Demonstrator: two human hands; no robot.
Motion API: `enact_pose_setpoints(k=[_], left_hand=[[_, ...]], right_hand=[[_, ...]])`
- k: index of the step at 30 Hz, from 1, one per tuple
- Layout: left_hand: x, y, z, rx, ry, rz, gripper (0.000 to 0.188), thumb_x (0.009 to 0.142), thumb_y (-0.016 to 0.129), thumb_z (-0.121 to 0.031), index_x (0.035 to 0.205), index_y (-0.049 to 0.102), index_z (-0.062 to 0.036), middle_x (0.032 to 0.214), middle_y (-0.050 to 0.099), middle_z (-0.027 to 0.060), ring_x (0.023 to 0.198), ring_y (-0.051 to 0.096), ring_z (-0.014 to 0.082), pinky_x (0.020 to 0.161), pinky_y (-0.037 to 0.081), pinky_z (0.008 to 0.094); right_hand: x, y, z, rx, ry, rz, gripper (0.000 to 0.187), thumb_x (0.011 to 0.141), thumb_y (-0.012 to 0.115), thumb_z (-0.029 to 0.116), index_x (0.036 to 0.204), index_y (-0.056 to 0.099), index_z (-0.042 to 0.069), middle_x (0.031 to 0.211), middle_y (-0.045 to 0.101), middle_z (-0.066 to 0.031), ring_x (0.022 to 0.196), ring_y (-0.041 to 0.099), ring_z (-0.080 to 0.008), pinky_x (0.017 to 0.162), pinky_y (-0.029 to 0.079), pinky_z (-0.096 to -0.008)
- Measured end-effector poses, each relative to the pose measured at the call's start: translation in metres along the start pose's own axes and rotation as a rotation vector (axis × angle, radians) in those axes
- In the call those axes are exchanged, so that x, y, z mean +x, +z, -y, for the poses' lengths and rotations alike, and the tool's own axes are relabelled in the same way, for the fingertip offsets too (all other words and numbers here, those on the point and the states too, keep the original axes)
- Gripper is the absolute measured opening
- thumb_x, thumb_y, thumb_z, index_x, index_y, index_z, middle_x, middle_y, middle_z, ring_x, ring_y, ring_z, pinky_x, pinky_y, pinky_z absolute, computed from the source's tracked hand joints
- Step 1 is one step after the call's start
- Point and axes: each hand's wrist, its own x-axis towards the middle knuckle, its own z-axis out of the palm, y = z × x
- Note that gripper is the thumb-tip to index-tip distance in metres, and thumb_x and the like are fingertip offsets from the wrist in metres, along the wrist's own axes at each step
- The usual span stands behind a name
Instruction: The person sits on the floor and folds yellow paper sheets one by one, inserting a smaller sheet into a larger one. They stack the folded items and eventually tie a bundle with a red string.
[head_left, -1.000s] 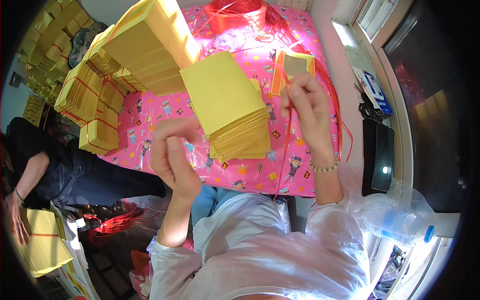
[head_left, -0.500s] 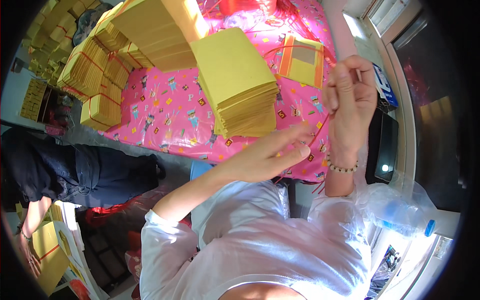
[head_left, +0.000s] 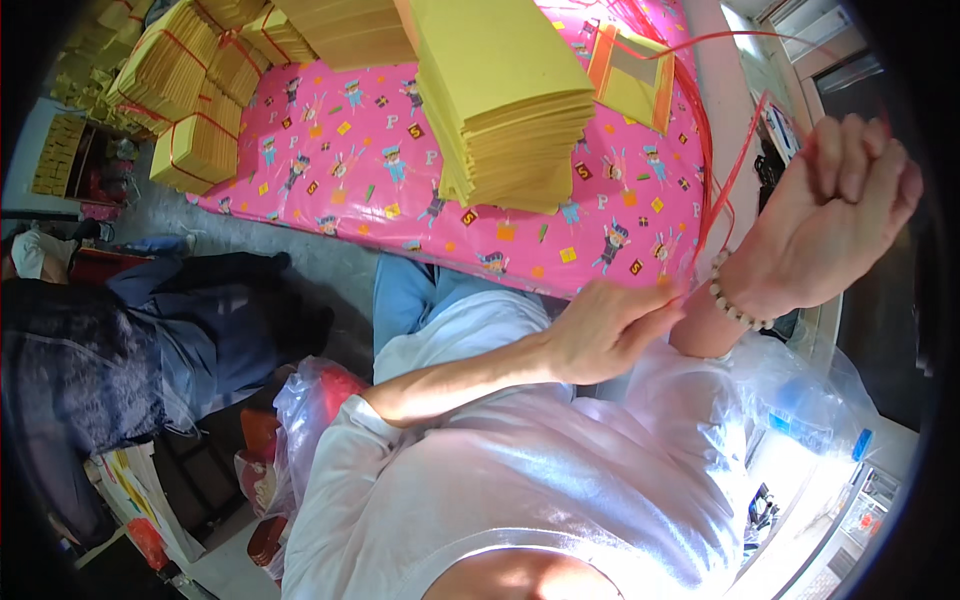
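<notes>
My right hand (head_left: 835,215), wearing a beaded bracelet (head_left: 737,300), is raised beyond the table's right edge. Its fingers are curled closed, and red plastic string (head_left: 733,190) rises toward them. Lower down, in front of my chest, my left hand (head_left: 615,330) is pinched close to the lower end of that string. The bit between its fingertips is very small and partly hidden, but it looks like the same string. Left of both hands, a thick stack of yellow envelopes (head_left: 510,70) lies on the pink patterned table cover (head_left: 350,180), its layered edges facing me.
Bundles of yellow envelopes (head_left: 195,150) tied with red string stand at the table's left. A yellow folder with orange edges (head_left: 630,80) lies behind the stack. A clear plastic bag with a bottle (head_left: 805,410) is beside my right arm. A person in dark clothes (head_left: 130,350) is at the left.
My right hand has swung right, past the table edge. My left hand, spread before, has moved right and closed. Red string now stretches up between them. The view has shifted; the other person's hand has left it.
</notes>
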Motion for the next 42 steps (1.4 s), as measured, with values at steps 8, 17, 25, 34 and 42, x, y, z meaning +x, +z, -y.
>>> enact_pose_setpoints(k=[8, 17, 25, 34, 42], left_hand=[[-0.018, -0.190, -0.155, 0.289, 0.213, -0.236, 0.019, 0.092, 0.058, -0.020, 0.098, 0.062, -0.0022, 0.071, 0.058, 0.0062, 0.058, 0.053, 0.0155, 0.054, 0.039, 0.0276], [-0.013, -0.231, -0.108, 1.110, 0.228, -0.795, 0.018, 0.090, 0.063, -0.020, 0.099, 0.068, -0.0037, 0.084, 0.065, 0.0006, 0.076, 0.058, 0.0076, 0.069, 0.045, 0.0240], [0.045, -0.156, -0.068, -0.588, -0.300, -0.243, 0.029, 0.098, 0.053, -0.023, 0.118, 0.060, -0.0030, 0.095, 0.063, 0.0066, 0.067, 0.053, 0.0084, 0.057, 0.043, 0.0205], [0.062, -0.214, -0.014, -1.155, -0.069, -0.582, 0.027, 0.096, 0.055, -0.022, 0.118, 0.058, -0.0054, 0.091, 0.062, 0.0029, 0.071, 0.056, 0.0068, 0.061, 0.050, 0.0217], [0.036, -0.198, 0.026, -0.656, -0.248, -0.853, 0.029, 0.094, 0.059, -0.027, 0.113, 0.062, -0.0053, 0.090, 0.065, -0.0018, 0.065, 0.057, 0.0064, 0.054, 0.046, 0.0221]], right_hand=[[0.020, 0.029, -0.024, -0.050, -0.034, -0.057, 0.012, 0.093, 0.051, -0.002, 0.105, 0.053, -0.004, 0.099, 0.059, -0.0133, 0.079, 0.056, -0.0154, 0.074, 0.050, -0.0293], [-0.014, 0.040, -0.104, -0.268, 0.298, 0.048, 0.015, 0.089, 0.064, 0.006, 0.102, 0.060, -0.001, 0.096, 0.065, -0.0096, 0.089, 0.065, -0.0166, 0.078, 0.056, -0.0279], [-0.015, 0.066, -0.119, -0.132, 0.389, 0.090, 0.012, 0.088, 0.064, 0.003, 0.096, 0.057, -0.001, 0.091, 0.066, -0.0085, 0.081, 0.066, -0.0140, 0.076, 0.058, -0.0282], [-0.013, 0.031, -0.146, -0.062, 0.570, 0.008, 0.016, 0.089, 0.063, 0.006, 0.101, 0.053, 0.000, 0.094, 0.061, -0.0091, 0.084, 0.066, -0.0168, 0.076, 0.057, -0.0290], [-0.042, -0.027, -0.179, -0.174, 0.880, -0.133, 0.020, 0.090, 0.063, 0.011, 0.104, 0.053, 0.004, 0.090, 0.063, -0.0071, 0.083, 0.064, -0.0143, 0.072, 0.053, -0.0249]])
